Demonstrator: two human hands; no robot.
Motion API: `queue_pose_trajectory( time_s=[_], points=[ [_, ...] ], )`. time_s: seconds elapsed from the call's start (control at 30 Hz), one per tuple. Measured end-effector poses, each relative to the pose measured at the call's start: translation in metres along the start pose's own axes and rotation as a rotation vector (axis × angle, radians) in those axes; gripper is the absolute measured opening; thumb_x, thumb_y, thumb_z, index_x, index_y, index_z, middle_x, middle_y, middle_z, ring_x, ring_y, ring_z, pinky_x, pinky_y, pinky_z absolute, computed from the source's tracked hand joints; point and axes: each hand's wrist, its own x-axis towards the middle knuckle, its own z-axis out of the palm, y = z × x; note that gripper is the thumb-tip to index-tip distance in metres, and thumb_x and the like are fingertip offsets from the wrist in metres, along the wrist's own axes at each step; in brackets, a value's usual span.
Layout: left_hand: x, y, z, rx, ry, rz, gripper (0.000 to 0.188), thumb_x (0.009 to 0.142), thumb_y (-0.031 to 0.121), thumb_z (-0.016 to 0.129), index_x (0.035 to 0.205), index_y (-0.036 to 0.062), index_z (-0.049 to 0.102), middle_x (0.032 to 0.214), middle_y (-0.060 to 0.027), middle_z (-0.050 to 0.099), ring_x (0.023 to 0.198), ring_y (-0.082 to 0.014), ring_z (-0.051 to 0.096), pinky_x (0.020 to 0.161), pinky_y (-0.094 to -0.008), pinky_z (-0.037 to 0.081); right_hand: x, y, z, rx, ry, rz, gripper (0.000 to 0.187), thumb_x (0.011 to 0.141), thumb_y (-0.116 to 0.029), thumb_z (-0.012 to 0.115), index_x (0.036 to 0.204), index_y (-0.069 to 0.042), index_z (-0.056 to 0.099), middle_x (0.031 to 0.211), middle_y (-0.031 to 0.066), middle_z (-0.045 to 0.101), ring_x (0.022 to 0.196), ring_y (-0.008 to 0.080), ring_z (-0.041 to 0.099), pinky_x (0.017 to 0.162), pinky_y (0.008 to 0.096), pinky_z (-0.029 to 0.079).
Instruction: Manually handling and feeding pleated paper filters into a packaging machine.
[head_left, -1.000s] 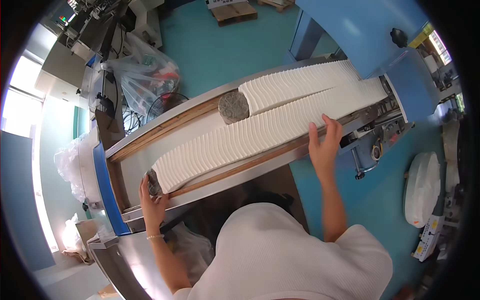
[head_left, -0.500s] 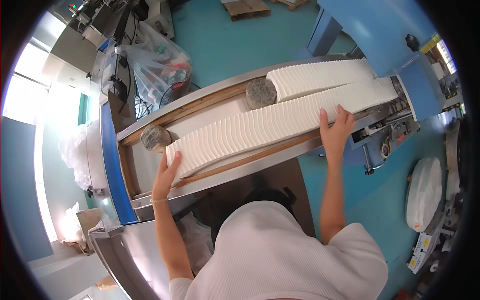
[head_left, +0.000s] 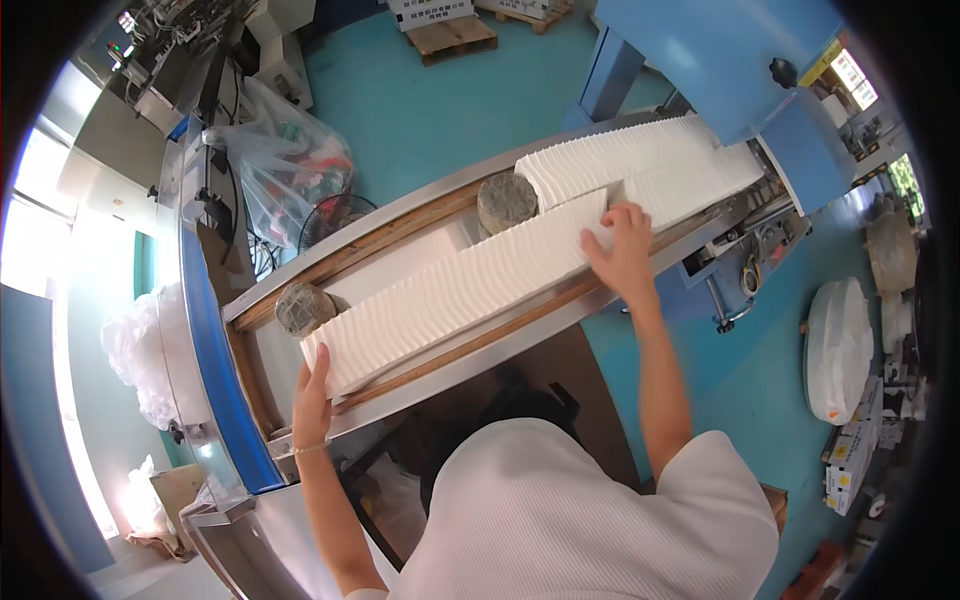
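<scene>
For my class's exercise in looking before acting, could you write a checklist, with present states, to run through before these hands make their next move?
1. Left hand at the left end of the front white ridged row: ok.
2. Front row unbroken: not ok; a break shows beside the right hand.
3. Middle grey cylinder at the back row's left end: ok.
4. Left grey cylinder clear of the front row: cannot tell.
5. Right hand's hold firm: cannot tell.

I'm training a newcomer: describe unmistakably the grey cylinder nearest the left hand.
Follow the tray leftward from the big blue machine. Near the tray's left end, beyond the left hand, sits the mottled grey cylinder. Unlike its lookalike by the far white row, it's beside the left end of the near row.
</scene>
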Motion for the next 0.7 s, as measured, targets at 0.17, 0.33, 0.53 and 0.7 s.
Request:
queue_pose_trajectory(
  time_s=[0.17, 0.33, 0.53, 0.7],
  points=[
    [-0.023, 0.037, -0.020, 0.412, 0.136, 0.022, 0.061, 0.095, 0.046, 0.062, 0.132, -0.0015, 0.051, 0.117, -0.0105, 0.063, 0.107, -0.0168, 0.058, 0.095, -0.0297, 0.044, 0.004, -0.036, -0.008, 0.479, -0.577, 0.646, 0.073, 0.085, -0.047, 0.071, 0.127, 0.006, 0.045, 0.113, 0.0212, 0.060, 0.109, 0.0330, 0.058, 0.096, 0.0384, 0.044],
    [-0.002, 0.016, 0.008, 0.253, -0.072, 0.134, 0.063, 0.085, 0.021, 0.077, 0.135, -0.0013, 0.046, 0.121, -0.0099, 0.061, 0.111, -0.0195, 0.059, 0.095, -0.0336, 0.047, -0.015, -0.056, 0.022, 0.267, -0.699, 0.409, 0.102, 0.072, -0.058, 0.075, 0.135, 0.013, 0.036, 0.127, 0.0287, 0.058, 0.120, 0.0364, 0.057, 0.101, 0.0390, 0.044],
    [-0.021, 0.021, -0.019, 0.049, 0.039, 0.120, 0.060, 0.085, 0.014, 0.075, 0.135, -0.0017, 0.045, 0.123, -0.0124, 0.060, 0.111, -0.0215, 0.059, 0.098, -0.0340, 0.045, -0.021, -0.083, 0.016, 0.766, -0.464, 0.474, 0.082, 0.072, -0.039, 0.082, 0.129, 0.007, 0.045, 0.120, 0.0210, 0.062, 0.112, 0.0296, 0.061, 0.097, 0.0367, 0.046],
    [-0.107, 0.028, -0.087, -0.005, 0.222, 0.372, 0.074, 0.082, 0.008, 0.076, 0.143, -0.0029, 0.036, 0.121, -0.0102, 0.059, 0.111, -0.0185, 0.057, 0.097, -0.0313, 0.046, -0.020, -0.181, 0.009, 0.892, -0.542, 0.330, 0.075, 0.075, -0.027, 0.081, 0.133, 0.003, 0.043, 0.119, 0.0140, 0.059, 0.107, 0.0233, 0.060, 0.093, 0.0374, 0.047]
  ],
)
